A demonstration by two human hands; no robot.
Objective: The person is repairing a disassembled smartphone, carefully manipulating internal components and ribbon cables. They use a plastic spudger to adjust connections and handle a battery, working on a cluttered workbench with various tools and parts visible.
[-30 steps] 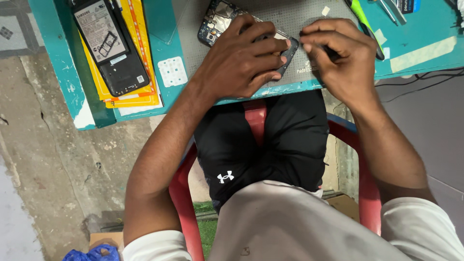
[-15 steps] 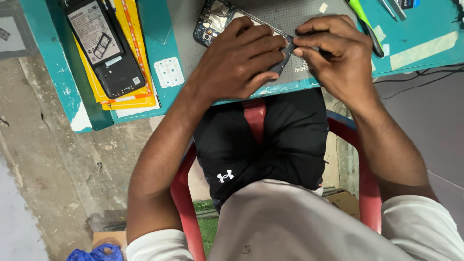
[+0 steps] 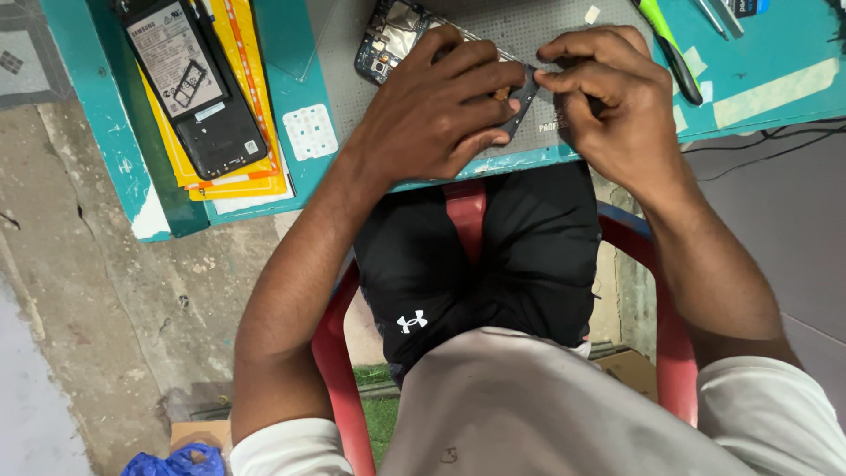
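Left hand clamps the opened phone flat on the grey work mat, fingers pressed over its body. Right hand pinches something small at the phone's lower edge (too hidden to identify). To do it well: keep the phone pinned, work slowly along the edge, avoid prying hard near exposed boards

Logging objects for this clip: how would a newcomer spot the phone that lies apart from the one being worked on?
Start at the teal workbench and go to its left end, away from both hands. There a black phone lies on yellow sheets. Its open back shows a grey battery, whereas the opened phone sits on the grey mat under the left hand.
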